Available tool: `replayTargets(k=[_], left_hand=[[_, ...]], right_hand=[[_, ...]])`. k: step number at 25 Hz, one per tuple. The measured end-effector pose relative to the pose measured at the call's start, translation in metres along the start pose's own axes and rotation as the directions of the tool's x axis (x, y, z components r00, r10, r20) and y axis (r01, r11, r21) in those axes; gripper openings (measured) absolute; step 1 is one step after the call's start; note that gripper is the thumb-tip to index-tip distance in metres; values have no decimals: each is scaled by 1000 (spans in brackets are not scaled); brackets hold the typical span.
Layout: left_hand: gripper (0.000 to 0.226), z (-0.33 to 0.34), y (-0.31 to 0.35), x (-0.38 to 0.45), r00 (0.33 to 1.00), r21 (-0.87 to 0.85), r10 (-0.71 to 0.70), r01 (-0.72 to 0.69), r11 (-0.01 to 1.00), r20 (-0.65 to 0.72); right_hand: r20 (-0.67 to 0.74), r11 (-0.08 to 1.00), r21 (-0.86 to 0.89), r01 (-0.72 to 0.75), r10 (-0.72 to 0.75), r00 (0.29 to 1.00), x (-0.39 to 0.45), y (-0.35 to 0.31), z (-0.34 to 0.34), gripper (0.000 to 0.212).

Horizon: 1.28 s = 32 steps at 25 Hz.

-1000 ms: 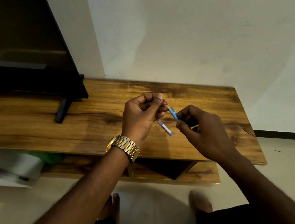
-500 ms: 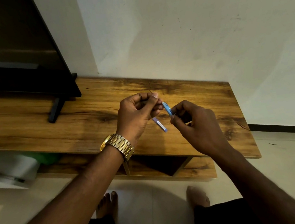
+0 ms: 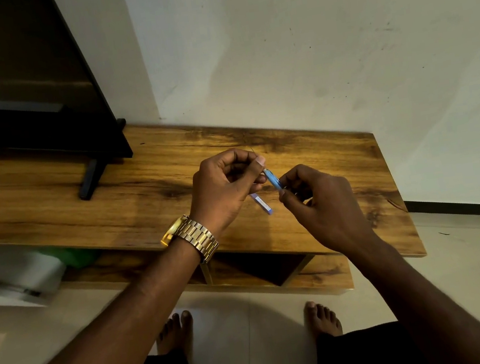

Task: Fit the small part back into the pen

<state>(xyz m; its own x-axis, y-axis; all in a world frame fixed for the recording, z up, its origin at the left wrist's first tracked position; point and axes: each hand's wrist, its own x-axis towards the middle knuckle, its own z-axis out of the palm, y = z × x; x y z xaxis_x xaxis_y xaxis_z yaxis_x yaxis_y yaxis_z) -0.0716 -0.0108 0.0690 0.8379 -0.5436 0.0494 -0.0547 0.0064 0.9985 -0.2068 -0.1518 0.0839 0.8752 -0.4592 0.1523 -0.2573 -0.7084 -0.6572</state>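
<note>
Both hands raised together above the right half of the brown wood-grain tabletop [image 3: 48, 190], with a small light-blue plastic piece [image 3: 272, 179] caught between them. Left hand [image 3: 224, 190] curled, thumb and forefinger pinched close at the blue piece's upper end, at about 11 o'clock from its middle; whether a fine thread or needle sits in that pinch too small to tell, though a thin dark line pokes up past the fingertips. Right hand [image 3: 322, 204] curled as well, thumb and forefinger nipping the lower end at about 5 o'clock. Long axis of the blue piece running from 11 to 5 o'clock, tilted, both hands touching it, neither plainly nearer. Just below, at 7 o'clock from the blue piece, a slim pale violet-and-white stick [image 3: 262, 204], partly hidden behind the left palm; held there or lying on the tabletop cannot be told. Gold metal link watch [image 3: 190, 237] on the left wrist. Black flat television [image 3: 18, 83] standing at 10 o'clock, cut off by the frame edge. Lower ends of both pinches hidden by knuckles.
</note>
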Motion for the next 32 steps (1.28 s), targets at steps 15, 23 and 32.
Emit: replayTargets(k=[15,23,32], left_hand=[[25,-4,5,-2,982,284,128,-162,945,136],[13,-68,-9,39,993,795,115,-85,601,19],[13,-16,-48,59,992,980,-126,1,198,25]], right_hand=[[49,988,144,-57,50,998,1,-3,8,10],[-72,945,300,-128,156,985,9,-1,-3,10],[-65,887,428,-172,220,973,8,7,-14,6]])
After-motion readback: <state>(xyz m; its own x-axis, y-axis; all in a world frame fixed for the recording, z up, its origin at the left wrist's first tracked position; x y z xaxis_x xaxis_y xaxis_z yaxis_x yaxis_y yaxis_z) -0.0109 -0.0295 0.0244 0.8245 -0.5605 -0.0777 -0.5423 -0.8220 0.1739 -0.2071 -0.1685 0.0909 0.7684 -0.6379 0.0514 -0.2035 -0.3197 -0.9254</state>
